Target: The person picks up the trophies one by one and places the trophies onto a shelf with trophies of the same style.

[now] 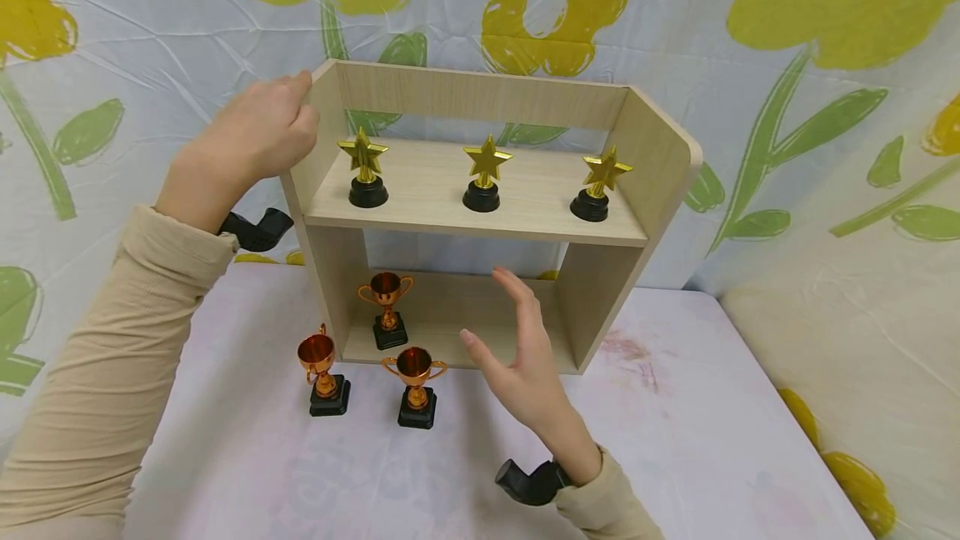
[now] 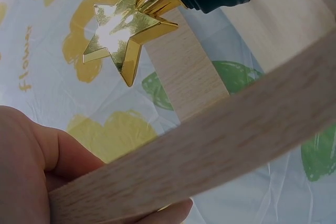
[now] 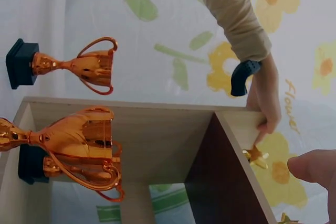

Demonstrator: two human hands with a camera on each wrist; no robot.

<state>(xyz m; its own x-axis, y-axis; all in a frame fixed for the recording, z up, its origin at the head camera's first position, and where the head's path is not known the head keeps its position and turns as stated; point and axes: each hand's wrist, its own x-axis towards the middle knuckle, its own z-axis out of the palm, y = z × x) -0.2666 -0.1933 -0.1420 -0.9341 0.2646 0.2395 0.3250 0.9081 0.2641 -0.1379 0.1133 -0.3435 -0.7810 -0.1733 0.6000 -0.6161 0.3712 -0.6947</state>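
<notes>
My left hand grips the upper left side panel of a small wooden shelf; the left wrist view shows thumb and fingers on either side of the panel. My right hand hovers before the lower compartment, thumb and fingers spread, holding nothing. Left of it on the table stands a copper-coloured trophy cup with a black base. A second trophy cup stands farther left, and a third trophy cup is inside the lower compartment at the left.
Three gold star trophies stand along the upper board: left star trophy, middle star trophy, right star trophy. A flower-printed cloth hangs behind the shelf. The table has a pale cover.
</notes>
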